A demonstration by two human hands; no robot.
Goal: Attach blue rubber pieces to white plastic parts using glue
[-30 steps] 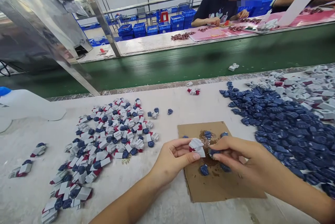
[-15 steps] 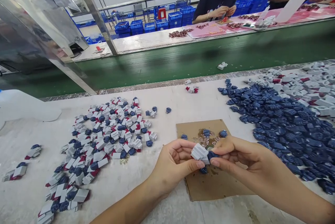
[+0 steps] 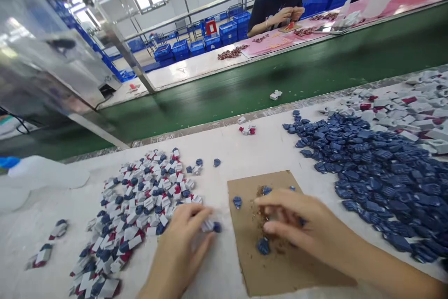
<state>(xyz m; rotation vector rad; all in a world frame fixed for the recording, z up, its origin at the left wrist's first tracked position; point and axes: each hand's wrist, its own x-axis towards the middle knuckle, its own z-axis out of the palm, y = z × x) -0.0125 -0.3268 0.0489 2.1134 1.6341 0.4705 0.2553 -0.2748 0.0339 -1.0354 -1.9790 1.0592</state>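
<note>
My left hand (image 3: 184, 245) is beside the pile of joined parts, slightly blurred. Between its thumb and forefinger is a small grey-and-dark-blue plastic piece (image 3: 212, 226), its blue end facing right. Over a brown cardboard sheet (image 3: 261, 273) is my right hand (image 3: 297, 224), thumb and forefinger apart, with nothing visible between their tips. Dark blue fist-shaped parts lie on the cardboard: one near its left edge (image 3: 237, 202), another below my right thumb (image 3: 263, 246). My right hand partly hides the wet-looking brown patch (image 3: 262, 217) and other blue parts.
Left lies a pile of joined grey, blue and red pieces (image 3: 140, 205). Right are heaps of dark blue parts (image 3: 378, 173) and grey parts (image 3: 420, 107). A green conveyor belt (image 3: 217, 105) runs behind the table. Across it, a person (image 3: 273, 5) handles small parts; another person's arms show further right.
My left hand has moved left from the cardboard with the grey-and-blue piece. My right hand has let go of that piece and opened above the cardboard. The camera view has tilted.
</note>
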